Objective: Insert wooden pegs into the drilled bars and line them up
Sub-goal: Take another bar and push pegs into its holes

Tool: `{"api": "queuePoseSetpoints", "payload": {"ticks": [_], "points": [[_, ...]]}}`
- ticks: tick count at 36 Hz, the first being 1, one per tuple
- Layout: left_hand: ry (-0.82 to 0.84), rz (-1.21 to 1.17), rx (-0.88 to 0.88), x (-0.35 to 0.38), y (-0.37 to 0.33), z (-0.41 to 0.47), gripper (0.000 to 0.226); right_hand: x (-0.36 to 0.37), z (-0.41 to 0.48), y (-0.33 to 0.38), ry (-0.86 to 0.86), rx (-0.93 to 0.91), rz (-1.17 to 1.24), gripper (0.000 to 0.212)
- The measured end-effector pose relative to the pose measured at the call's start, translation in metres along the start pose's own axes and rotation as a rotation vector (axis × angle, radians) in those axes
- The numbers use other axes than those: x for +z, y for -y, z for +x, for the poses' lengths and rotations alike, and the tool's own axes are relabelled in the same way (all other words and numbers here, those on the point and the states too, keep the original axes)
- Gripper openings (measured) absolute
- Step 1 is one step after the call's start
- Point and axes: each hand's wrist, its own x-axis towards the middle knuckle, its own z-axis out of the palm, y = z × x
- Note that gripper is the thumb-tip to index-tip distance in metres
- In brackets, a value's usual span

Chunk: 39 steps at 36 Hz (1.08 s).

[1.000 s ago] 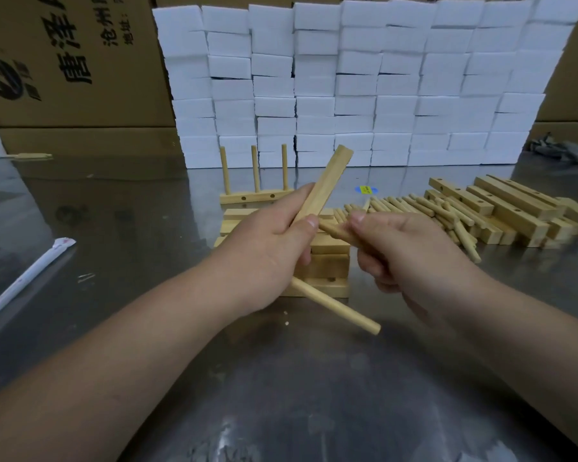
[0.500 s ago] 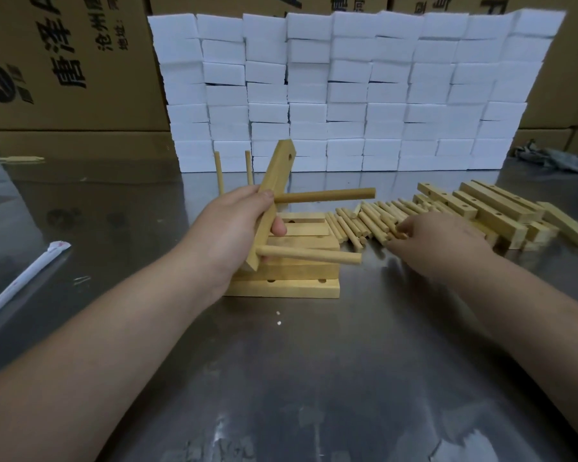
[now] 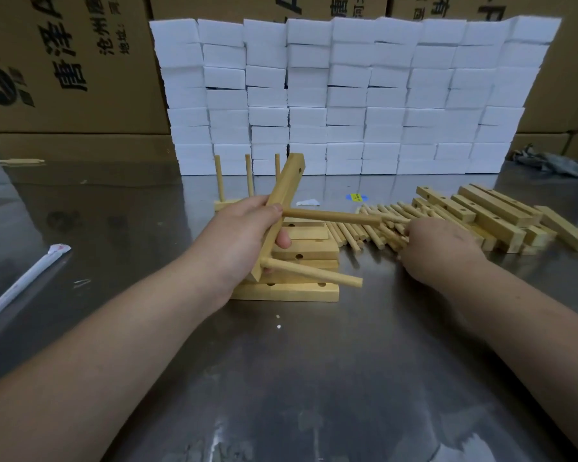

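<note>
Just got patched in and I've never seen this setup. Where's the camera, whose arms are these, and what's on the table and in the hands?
There is no machine here. A person works bare-handed, and the single picture comes from a camera worn on their head, looking forward and down. The left hand grips a tilted drilled bar. Two pegs already stick out of it to the right, and its top hole is empty. The right hand touches the pile of loose pegs; whether it has pinched one is hidden. On the metal table lie a stack of bars just behind the held one, a finished bar with three upright pegs farther back, and more unfilled bars at right. White foam blocks stand at the back.
</note>
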Motion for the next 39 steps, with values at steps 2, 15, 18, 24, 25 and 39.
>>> {"api": "queuePoseSetpoints", "payload": {"ticks": [2,15,18,24,25,39], "points": [[0.009,-0.006,0.005,-0.001,-0.001,0.000,0.029,-0.003,0.000,-0.002,-0.046,0.018,0.049,0.015],[0.137,-0.067,0.012,-0.003,0.001,0.001,0.043,-0.018,-0.025,0.006,-0.164,-0.239,1.143,0.027],[0.142,-0.029,0.013,-0.003,0.000,0.000,0.046,-0.019,-0.030,0.010,-0.050,-0.339,1.231,0.020],[0.166,0.036,0.026,-0.002,-0.001,0.000,0.048,-0.020,-0.037,0.012,-0.052,-0.406,1.202,0.028],[0.172,0.049,0.032,-0.002,0.000,0.000,0.046,-0.021,-0.037,0.013,-0.066,-0.393,1.187,0.028],[0.195,0.056,0.046,-0.004,0.000,0.000,0.027,-0.020,-0.041,0.016,-0.124,-0.407,1.095,0.021]]}}
